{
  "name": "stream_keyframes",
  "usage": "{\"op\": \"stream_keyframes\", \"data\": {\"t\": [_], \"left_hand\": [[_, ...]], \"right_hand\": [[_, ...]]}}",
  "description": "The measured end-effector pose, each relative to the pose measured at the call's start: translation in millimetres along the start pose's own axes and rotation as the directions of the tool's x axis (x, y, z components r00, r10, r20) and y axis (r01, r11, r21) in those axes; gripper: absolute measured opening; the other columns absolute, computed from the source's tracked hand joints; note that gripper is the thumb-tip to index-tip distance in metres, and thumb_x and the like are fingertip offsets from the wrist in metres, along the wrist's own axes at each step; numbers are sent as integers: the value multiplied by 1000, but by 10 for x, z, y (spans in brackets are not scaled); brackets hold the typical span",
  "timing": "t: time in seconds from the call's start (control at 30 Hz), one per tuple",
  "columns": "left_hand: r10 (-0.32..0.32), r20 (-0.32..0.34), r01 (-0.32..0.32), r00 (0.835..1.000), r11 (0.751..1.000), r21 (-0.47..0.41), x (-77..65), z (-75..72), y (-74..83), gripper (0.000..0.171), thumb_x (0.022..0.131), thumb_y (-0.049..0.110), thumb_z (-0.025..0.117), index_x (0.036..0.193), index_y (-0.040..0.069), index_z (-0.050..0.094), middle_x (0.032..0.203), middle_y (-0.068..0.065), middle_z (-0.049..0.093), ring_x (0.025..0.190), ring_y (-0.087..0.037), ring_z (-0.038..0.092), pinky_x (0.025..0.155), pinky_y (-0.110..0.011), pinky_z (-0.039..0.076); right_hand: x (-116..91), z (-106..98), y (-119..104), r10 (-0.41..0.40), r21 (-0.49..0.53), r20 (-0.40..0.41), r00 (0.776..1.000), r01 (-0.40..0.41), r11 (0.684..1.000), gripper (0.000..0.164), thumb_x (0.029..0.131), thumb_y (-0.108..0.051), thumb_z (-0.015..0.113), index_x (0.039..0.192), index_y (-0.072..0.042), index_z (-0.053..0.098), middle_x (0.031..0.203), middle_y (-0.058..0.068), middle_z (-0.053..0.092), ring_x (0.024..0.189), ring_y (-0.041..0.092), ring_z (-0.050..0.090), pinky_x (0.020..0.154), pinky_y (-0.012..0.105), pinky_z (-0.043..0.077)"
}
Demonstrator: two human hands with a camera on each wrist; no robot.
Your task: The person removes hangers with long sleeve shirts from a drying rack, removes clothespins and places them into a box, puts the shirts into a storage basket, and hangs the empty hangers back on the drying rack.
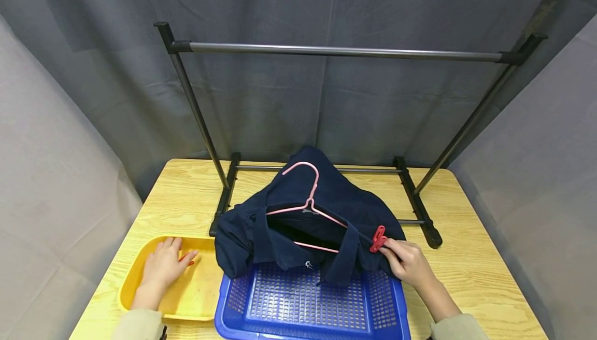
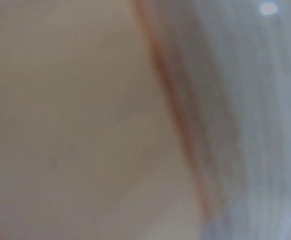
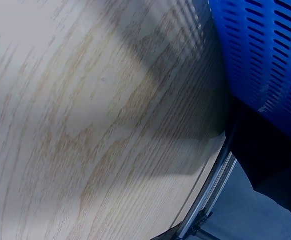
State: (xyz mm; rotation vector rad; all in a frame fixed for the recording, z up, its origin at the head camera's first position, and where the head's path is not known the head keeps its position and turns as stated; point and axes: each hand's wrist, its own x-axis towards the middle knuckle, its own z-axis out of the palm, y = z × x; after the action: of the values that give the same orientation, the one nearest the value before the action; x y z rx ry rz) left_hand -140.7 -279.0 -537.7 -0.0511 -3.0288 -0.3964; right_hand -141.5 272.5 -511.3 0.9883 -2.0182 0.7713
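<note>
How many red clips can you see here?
2: one red clip at the right hand, against the navy shirt; another, partly covered, by the left hand in the yellow tray. More may be hidden under that hand.

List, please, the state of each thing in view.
Navy shirt: collar spread open
Pink hanger: inserted in shirt, hook unhung
Blue basket: upright, partly covered by shirt
Rack: standing upright
Red clip: at shirt's shoulder
Yellow tray: upright
Left hand: in tray, grip unclear
Right hand: pinching shirt beside clip
</note>
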Motion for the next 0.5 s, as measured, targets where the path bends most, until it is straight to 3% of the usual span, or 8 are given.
{"op": "stream_keyframes", "data": {"t": [0.1,0.3,0.5], "left_hand": [[7,-19,-7,1000,1000,-24,23,-120,50,52,81,39,65,106,-6,55,105,-26,56,96,-44,49,75,-57,39],[23,-135,-35,991,995,-90,85,-370,206,38,80,33,67,92,0,53,88,-16,57,79,-36,50,63,-48,39],[18,-219,-44,975,993,-112,171,-577,414,42,83,34,63,104,0,51,99,-18,57,91,-38,49,72,-51,36]], "right_hand": [[6,-10,-6,3,-4,9,1000,-3,1000,31,95,-27,47,77,-6,61,64,-4,55,51,2,43,46,18,36],[13,-9,-8,-1,0,10,1000,1,1000,31,95,-26,47,77,-5,61,63,-5,54,50,1,41,45,16,34],[-8,16,11,-7,-4,-16,1000,7,1000,34,96,-28,46,77,-5,62,63,-2,56,49,4,43,45,19,35]]}}
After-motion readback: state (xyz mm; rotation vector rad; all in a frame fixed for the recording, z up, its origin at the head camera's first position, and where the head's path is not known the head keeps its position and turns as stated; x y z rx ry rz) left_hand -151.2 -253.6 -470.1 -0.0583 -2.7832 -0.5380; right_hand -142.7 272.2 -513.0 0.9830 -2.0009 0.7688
